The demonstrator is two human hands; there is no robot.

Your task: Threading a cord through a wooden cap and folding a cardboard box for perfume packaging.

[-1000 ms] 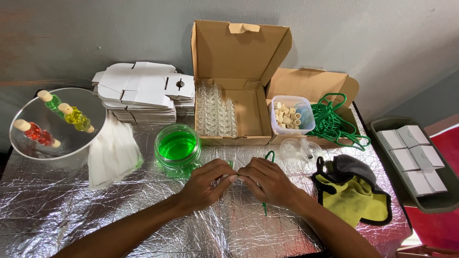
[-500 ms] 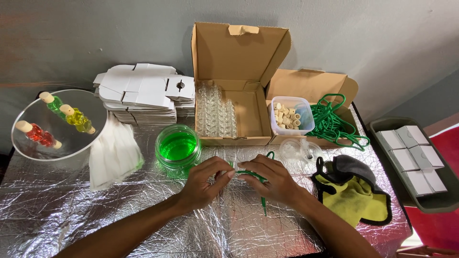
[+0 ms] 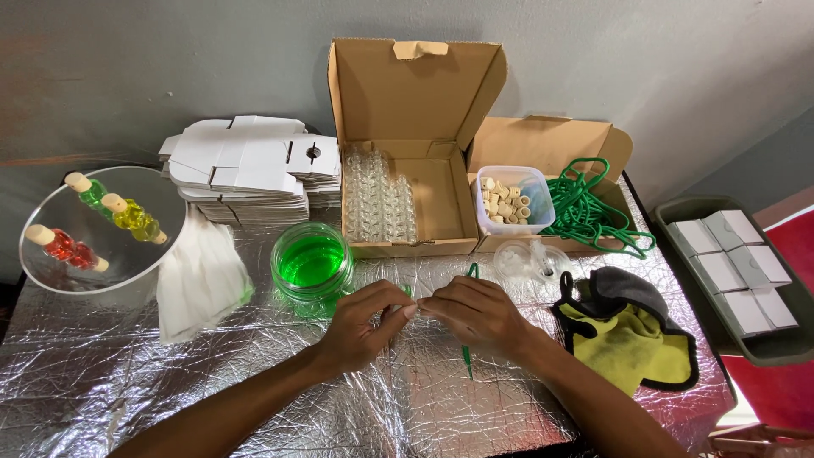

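Both hands meet fingertip to fingertip over the foil-covered surface (image 3: pixel 127 390). The left hand (image 3: pixel 363 322) pinches something too small to identify; the right hand (image 3: pixel 475 312) grips a green cord (image 3: pixel 466 352), which runs away-to-near beneath it, nearer the right.

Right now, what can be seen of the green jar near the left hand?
The green jar is a low, round, clear container that looks like glass, with a ribbed rim and no lid. It holds bright green liquid and stands upright on the crinkled foil table cover, in front of the open cardboard box and beside a white cloth. The left hand is close below it but not touching.
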